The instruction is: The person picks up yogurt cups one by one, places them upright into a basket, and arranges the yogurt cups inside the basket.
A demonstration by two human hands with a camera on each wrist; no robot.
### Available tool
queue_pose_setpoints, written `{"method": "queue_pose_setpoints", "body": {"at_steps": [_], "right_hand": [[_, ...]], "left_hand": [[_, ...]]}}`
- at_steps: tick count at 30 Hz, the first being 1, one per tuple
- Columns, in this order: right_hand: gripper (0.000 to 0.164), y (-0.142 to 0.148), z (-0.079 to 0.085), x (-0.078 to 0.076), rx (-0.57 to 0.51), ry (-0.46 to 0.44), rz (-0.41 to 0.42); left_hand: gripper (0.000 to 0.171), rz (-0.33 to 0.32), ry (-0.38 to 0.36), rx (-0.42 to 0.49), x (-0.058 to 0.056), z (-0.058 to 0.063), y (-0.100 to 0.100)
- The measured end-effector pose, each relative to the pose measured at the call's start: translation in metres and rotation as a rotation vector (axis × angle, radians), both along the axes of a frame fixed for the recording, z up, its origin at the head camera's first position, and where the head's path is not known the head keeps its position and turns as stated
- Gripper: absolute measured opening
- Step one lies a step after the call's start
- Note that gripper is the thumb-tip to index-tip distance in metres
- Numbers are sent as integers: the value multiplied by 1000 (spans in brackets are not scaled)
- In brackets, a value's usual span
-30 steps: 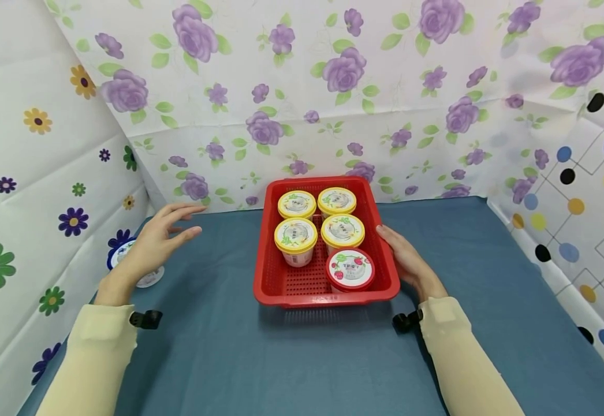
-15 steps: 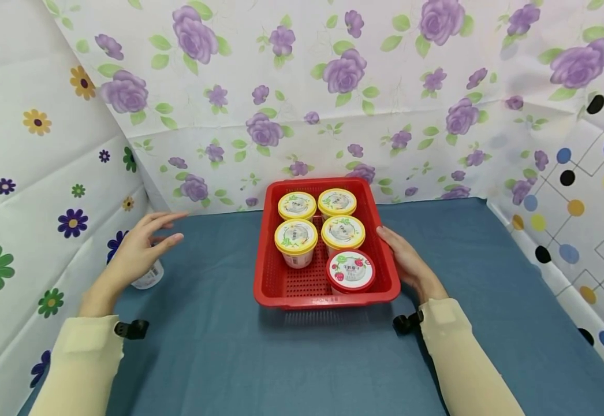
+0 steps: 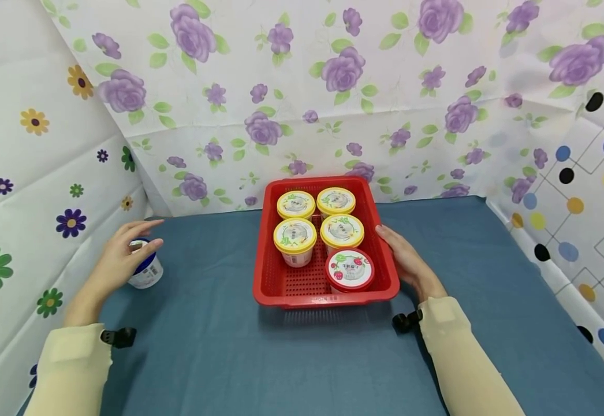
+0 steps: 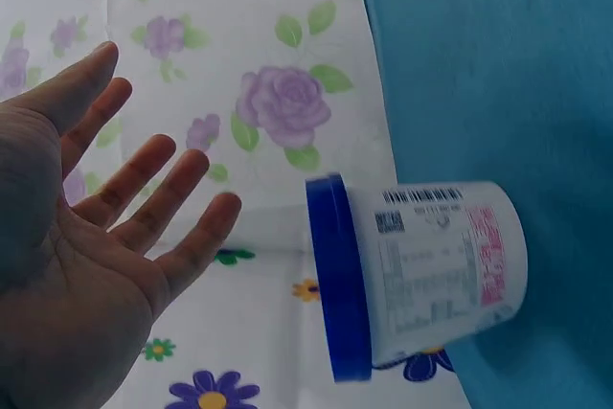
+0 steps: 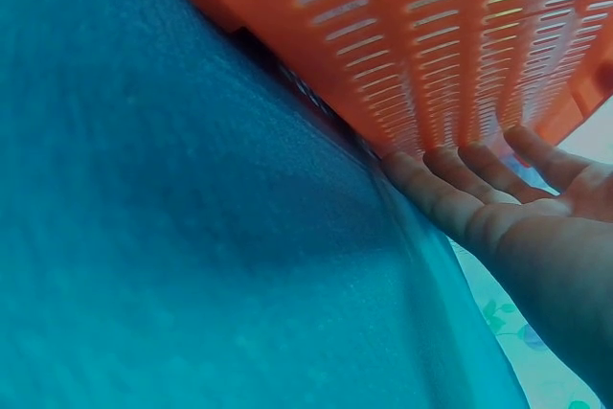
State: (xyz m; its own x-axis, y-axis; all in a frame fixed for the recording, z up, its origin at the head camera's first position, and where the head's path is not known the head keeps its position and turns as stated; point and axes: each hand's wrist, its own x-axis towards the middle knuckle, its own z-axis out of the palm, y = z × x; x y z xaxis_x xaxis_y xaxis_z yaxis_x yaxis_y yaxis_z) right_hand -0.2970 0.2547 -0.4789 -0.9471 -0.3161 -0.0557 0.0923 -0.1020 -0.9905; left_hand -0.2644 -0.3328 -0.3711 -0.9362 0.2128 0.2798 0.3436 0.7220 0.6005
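Observation:
My left hand (image 3: 114,257) hovers at the left with its fingers spread and nothing in them. Just beyond it stands a white paper cup with a dark blue lid (image 3: 147,274), partly covered by the hand in the head view. In the left wrist view the cup (image 4: 436,270) shows a barcode and printed label, with a gap between it and the fingers. My right hand (image 3: 408,257) rests against the right side of a red plastic basket (image 3: 263,271). Its extended fingers touch the slotted wall (image 5: 383,45) in the right wrist view.
Inside the basket are several yellow-lidded cups (image 3: 295,236) and one red-lidded cup (image 3: 350,269) at the front right. Blue cloth (image 3: 302,364) covers the table. Patterned sheets (image 3: 260,92) rise behind it and at both sides.
My left hand has moved left and toward me, uncovering more of the blue-lidded cup in the head view. The right hand and the basket have stayed in place.

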Motion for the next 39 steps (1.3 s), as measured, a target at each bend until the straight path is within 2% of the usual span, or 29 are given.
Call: {"method": "queue_pose_setpoints", "body": {"at_steps": [7,11,24,28,35,39], "right_hand": [[62,-1,-1,-1,0,-6,1],[62,0,-1,-1,-1,1,-4],[63,1,0,1,0,-5,-8],[63,1,0,1,-5,-4,-9],[64,1,-1,0,-8,-3,-8],[64,0,-1,0,-6,-8,-10]], "left_hand": [[50,62,-2,15,8,-7,-13],[49,68,12,29,10,-12,-16],[50,141,16,38,10,-27,-26],[51,150,7,30,10,-32,-28],[51,173,36,27,11,-43,-35],[53,192,22,13,12,-48,-41]]}}
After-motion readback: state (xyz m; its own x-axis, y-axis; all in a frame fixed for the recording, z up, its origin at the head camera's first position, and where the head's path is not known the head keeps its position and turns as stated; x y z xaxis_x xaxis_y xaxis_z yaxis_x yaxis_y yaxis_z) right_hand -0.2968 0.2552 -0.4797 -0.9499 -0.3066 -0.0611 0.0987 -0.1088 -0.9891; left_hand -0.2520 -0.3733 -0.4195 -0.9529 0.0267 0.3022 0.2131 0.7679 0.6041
